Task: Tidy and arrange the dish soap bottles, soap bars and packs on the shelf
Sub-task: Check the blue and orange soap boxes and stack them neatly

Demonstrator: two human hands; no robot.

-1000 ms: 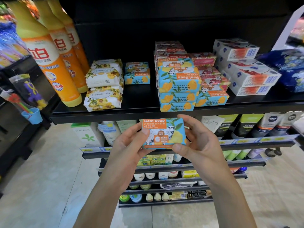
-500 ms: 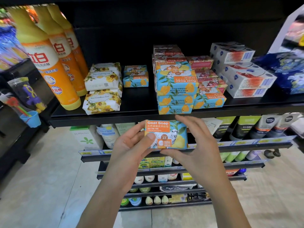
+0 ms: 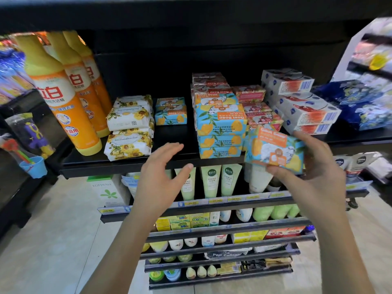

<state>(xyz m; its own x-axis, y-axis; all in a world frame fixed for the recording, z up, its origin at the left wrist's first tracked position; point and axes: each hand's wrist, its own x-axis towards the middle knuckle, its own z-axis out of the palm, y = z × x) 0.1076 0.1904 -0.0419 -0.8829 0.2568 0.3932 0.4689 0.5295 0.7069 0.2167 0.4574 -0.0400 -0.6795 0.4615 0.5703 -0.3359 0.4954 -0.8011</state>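
The blue and orange soap box (image 3: 273, 150) is held in the air, tilted and a little blurred, just in front of the shelf (image 3: 118, 168) edge. It sits at three o'clock from the stack of matching soap boxes (image 3: 220, 128) and hides whatever stands behind it there.

The right hand (image 3: 314, 172) has it in a pinching grip. The thumb presses the lower edge and the fingers curl over the right and top edges, with the forearm rising from five o'clock.

The left hand (image 3: 163, 177) holds nothing. Its grip is wide open, with fingers spread and loosely bent and the thumb out towards three o'clock. The fingertips lie over the bare front strip of the shelf, at nine o'clock from the stack.

Further towards nine o'clock lie the flower-print packs (image 3: 129, 132), piled up, and beyond them the orange dish soap bottles (image 3: 63, 102) stand in a row running back. Pink soap boxes (image 3: 256, 107) sit behind the held box, with white boxes (image 3: 301, 105) at their three o'clock. Green tubes (image 3: 209, 179) stand on the shelf below.
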